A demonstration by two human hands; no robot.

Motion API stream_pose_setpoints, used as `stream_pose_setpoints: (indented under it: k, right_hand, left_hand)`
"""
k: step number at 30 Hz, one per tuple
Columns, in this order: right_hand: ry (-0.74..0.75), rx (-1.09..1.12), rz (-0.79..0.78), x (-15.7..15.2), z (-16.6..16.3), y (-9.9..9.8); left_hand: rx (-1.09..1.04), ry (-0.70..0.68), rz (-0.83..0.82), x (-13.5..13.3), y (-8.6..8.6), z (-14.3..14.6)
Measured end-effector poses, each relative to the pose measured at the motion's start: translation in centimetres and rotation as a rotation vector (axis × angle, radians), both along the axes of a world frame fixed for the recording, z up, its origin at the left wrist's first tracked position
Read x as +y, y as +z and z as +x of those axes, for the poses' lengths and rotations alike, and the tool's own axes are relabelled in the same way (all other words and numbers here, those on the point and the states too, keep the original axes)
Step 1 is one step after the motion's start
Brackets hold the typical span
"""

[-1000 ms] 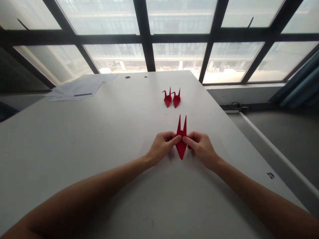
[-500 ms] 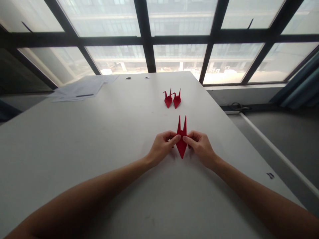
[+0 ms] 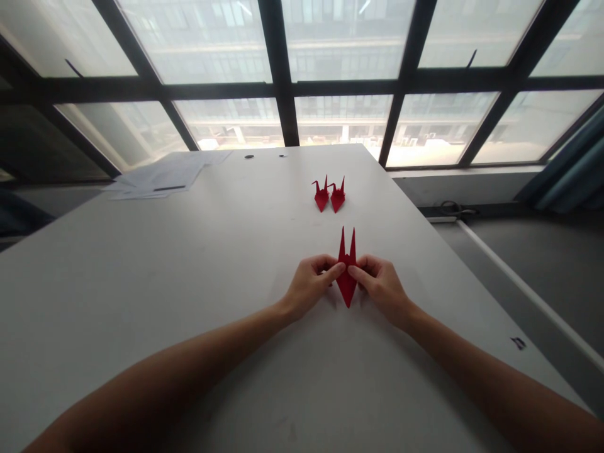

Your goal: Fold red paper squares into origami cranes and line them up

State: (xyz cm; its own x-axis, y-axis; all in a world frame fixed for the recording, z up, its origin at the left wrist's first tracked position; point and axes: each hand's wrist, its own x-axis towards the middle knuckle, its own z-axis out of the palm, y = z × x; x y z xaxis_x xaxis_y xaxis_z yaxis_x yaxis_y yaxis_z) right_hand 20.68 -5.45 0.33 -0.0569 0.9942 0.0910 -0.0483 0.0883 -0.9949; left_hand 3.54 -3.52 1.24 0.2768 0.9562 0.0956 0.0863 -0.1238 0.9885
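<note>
A folded red paper piece (image 3: 346, 286) with two narrow points aimed away from me lies flat on the white table (image 3: 189, 264). My left hand (image 3: 311, 284) pinches its left edge with thumb and forefinger. On the other side my right hand (image 3: 381, 283) pinches the right edge the same way. Both hands rest on the tabletop, fingertips almost meeting over the paper's middle. Farther back stand two finished red paper cranes (image 3: 330, 195), side by side and touching.
A loose stack of white sheets (image 3: 163, 177) lies at the table's far left corner. Two small dark spots (image 3: 249, 156) sit near the far edge. Large windows with dark frames rise behind. Floor drops off past the table's right edge.
My head has tipped up slightly, so everything sits a little lower in view. The hands and the red paper keep the same pose.
</note>
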Motion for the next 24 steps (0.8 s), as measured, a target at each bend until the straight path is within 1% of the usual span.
stream_pose_setpoints:
  k: [7,13,16,21,24]
  right_hand:
    - [-0.002,-0.011,-0.022,-0.12,-0.03,0.08]
    - [-0.045,0.022,-0.002,-0.24,-0.09,0.00]
    - [-0.031,0.032,-0.012,-0.31,-0.04,0.04]
    - [0.013,0.002,-0.010,-0.21,0.06,-0.10]
    - [0.012,-0.012,0.000,-0.11,0.04,-0.17]
  left_hand:
    - [0.002,0.015,0.004,0.02,-0.12,0.15]
    - [-0.001,-0.050,-0.010,0.09,-0.03,0.08]
    - [0.008,-0.054,-0.019,0.15,-0.16,0.02]
    - [0.007,-0.007,-0.021,0.06,-0.32,-0.03]
    - [-0.004,-0.029,-0.032,0.06,-0.29,-0.06]
